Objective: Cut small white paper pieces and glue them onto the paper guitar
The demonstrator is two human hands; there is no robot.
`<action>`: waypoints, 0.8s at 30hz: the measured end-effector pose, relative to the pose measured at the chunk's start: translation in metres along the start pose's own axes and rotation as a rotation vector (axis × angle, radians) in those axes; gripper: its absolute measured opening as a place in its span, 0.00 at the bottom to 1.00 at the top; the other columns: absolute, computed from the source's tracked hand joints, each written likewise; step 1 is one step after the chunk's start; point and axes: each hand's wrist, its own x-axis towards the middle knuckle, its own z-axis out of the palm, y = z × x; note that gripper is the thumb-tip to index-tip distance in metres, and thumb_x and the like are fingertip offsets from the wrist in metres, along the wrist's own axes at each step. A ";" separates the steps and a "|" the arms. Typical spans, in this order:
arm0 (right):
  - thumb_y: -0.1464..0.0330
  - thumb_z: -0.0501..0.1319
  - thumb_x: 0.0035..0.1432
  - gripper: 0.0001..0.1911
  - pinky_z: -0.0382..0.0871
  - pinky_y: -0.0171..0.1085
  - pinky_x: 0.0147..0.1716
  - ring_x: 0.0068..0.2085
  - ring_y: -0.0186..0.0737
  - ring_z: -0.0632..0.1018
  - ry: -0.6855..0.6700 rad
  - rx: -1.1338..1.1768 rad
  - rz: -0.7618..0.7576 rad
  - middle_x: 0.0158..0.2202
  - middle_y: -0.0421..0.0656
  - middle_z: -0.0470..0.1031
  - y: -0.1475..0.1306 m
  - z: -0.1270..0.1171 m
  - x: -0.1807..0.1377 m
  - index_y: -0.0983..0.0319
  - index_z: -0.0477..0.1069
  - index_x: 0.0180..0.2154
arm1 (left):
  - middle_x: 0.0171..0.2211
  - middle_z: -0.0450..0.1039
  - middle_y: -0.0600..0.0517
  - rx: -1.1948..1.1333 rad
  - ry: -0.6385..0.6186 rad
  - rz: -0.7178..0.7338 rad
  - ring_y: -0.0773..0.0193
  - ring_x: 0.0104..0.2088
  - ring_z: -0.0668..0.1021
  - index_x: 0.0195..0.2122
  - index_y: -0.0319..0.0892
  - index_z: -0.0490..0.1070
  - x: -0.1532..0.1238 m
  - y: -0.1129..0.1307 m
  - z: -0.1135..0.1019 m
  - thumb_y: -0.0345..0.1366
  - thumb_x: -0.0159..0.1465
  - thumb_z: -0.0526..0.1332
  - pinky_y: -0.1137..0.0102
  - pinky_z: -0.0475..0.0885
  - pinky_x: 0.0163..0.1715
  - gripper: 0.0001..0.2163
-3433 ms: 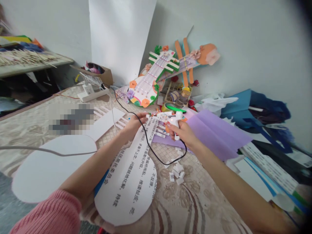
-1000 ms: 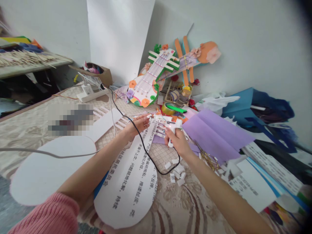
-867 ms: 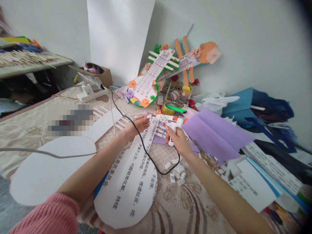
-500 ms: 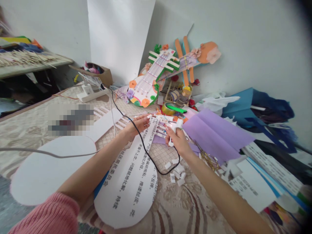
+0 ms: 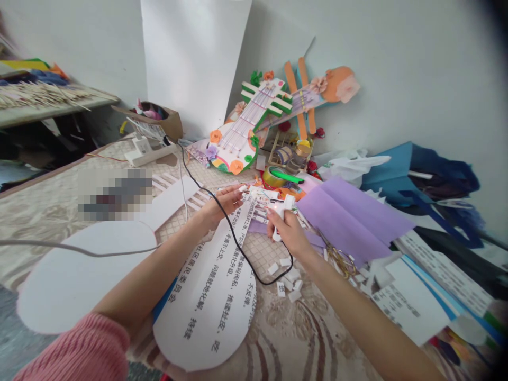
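Note:
My right hand (image 5: 286,231) is closed around a small white glue gun (image 5: 280,207) whose black cord (image 5: 242,246) loops over the table. Its nozzle points at the narrow upper end of a long white cutout printed with black characters (image 5: 216,296). My left hand (image 5: 222,203) presses its fingers on that narrow end, beside several small white strips stuck there. Small white paper scraps (image 5: 288,278) lie just below my right wrist.
A purple sheet (image 5: 349,217) lies right of the hands. Behind stand decorated paper instruments (image 5: 254,124), tape rolls (image 5: 278,176), a power strip (image 5: 147,152) and a cardboard box (image 5: 159,117). A blank white cutout (image 5: 79,278) lies at left. Papers and blue bags crowd the right side.
Since 3.4 s ago my right hand with the glue gun has shifted slightly left and nearer along the cutout's neck. Papers at lower right now show. In the last second little has changed.

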 end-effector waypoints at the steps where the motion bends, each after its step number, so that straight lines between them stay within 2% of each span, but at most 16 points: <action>1: 0.46 0.55 0.58 0.30 0.63 0.31 0.18 0.15 0.30 0.67 0.016 0.046 0.012 0.12 0.39 0.67 0.002 0.000 0.000 0.61 0.64 0.16 | 0.29 0.76 0.52 0.027 0.004 0.014 0.73 0.28 0.74 0.40 0.39 0.78 0.000 0.001 0.000 0.31 0.51 0.71 0.76 0.71 0.33 0.14; 5: 0.48 0.59 0.57 0.22 0.61 0.31 0.16 0.15 0.31 0.67 0.107 0.284 0.067 0.14 0.35 0.67 0.009 -0.001 -0.004 0.60 0.66 0.26 | 0.31 0.75 0.52 0.192 0.043 0.102 0.72 0.29 0.74 0.41 0.41 0.77 0.001 0.006 -0.004 0.36 0.53 0.70 0.76 0.69 0.32 0.14; 8: 0.50 0.60 0.57 0.20 0.61 0.31 0.16 0.15 0.31 0.66 0.146 0.421 0.087 0.14 0.34 0.66 0.009 -0.005 -0.011 0.60 0.66 0.28 | 0.30 0.74 0.53 0.405 0.072 0.166 0.72 0.27 0.72 0.39 0.40 0.77 0.005 0.011 -0.010 0.35 0.52 0.70 0.77 0.67 0.29 0.13; 14: 0.52 0.62 0.55 0.18 0.59 0.29 0.14 0.15 0.29 0.66 0.133 0.569 0.165 0.15 0.35 0.67 0.013 -0.009 -0.028 0.60 0.66 0.29 | 0.26 0.69 0.55 0.856 0.081 0.292 0.69 0.26 0.68 0.31 0.40 0.79 0.015 0.018 -0.015 0.22 0.45 0.66 0.75 0.63 0.28 0.12; 21: 0.49 0.62 0.53 0.20 0.60 0.29 0.14 0.15 0.29 0.63 0.092 0.696 0.249 0.15 0.33 0.64 0.025 -0.008 -0.042 0.60 0.66 0.32 | 0.29 0.68 0.54 1.145 0.025 0.371 0.65 0.28 0.68 0.34 0.43 0.78 0.023 0.020 -0.013 0.23 0.49 0.61 0.71 0.63 0.35 0.13; 24: 0.49 0.63 0.53 0.20 0.59 0.30 0.14 0.15 0.29 0.64 0.098 0.758 0.285 0.16 0.33 0.64 0.032 -0.006 -0.048 0.59 0.67 0.32 | 0.26 0.66 0.54 1.214 0.027 0.354 0.65 0.27 0.67 0.30 0.43 0.76 0.032 0.018 -0.015 0.22 0.47 0.60 0.71 0.62 0.35 0.11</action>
